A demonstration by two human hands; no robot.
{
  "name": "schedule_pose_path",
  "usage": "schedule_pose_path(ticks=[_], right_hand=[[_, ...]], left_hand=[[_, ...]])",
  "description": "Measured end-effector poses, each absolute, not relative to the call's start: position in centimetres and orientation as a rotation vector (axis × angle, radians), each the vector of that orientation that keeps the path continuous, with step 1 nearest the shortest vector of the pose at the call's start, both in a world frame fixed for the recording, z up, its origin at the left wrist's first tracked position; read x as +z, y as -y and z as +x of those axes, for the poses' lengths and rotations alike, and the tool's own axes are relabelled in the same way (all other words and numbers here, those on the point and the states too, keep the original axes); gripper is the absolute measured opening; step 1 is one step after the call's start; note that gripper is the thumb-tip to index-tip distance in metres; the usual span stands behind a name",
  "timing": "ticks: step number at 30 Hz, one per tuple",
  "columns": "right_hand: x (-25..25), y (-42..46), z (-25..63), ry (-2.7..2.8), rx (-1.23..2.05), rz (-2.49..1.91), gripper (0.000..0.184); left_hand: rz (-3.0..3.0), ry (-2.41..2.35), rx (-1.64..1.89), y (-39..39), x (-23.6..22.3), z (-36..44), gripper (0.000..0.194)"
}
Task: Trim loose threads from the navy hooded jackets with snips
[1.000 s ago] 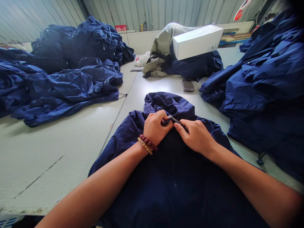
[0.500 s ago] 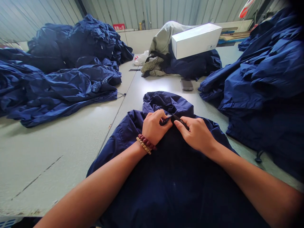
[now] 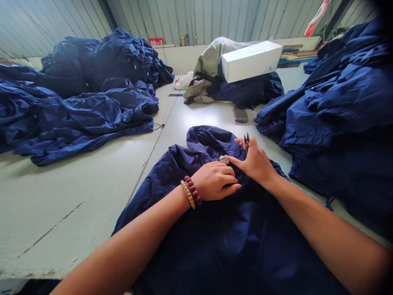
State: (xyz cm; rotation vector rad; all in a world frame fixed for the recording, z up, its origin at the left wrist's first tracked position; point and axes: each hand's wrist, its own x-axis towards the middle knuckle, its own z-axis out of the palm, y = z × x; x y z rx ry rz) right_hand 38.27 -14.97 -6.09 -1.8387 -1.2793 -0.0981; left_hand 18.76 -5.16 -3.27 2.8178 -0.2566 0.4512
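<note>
A navy nylon jacket (image 3: 196, 229) lies spread on the table, its hood (image 3: 208, 141) pointing away from me. My left hand (image 3: 213, 180), with two bead bracelets on its wrist, grips a fold of the jacket below the collar. My right hand (image 3: 253, 162) sits just to the right, holding small black thread snips (image 3: 246, 141) with their tips pointing up. A small pale label (image 3: 224, 159) shows inside the collar, right beside my fingertips. The snips are not touching the cloth.
Heaps of navy jackets (image 3: 80, 110) lie to the left, and another heap (image 3: 334, 110) lies to the right. Ahead, a white box (image 3: 251, 61) rests on a grey-green garment (image 3: 208, 69). A blurred dark object (image 3: 240, 114) sits on the pale table (image 3: 76, 205), before a corrugated wall.
My right hand has lifted the snips away from the collar. My left hand has slid down and toward me on the jacket, and the collar label now shows.
</note>
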Motion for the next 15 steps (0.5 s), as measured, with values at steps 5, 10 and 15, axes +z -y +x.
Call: schedule_pose_path(ticks=[5,10,15], right_hand=[[-6.1,15.1,39.3,1.264,-0.168,-2.073,0.029],[-4.6,15.6,38.9,1.049,-0.199,-1.874,0.023],[-4.7,15.2,38.2,0.869,0.204,-1.456,0.032]], left_hand=[[2.601,-0.512,0.759,4.8,-2.4,18.3,0.031],[2.341,-1.153,0.893,0.8,-2.2,16.0,0.066],[1.982,-1.373,0.671,-2.5,-3.3,14.3,0.055]])
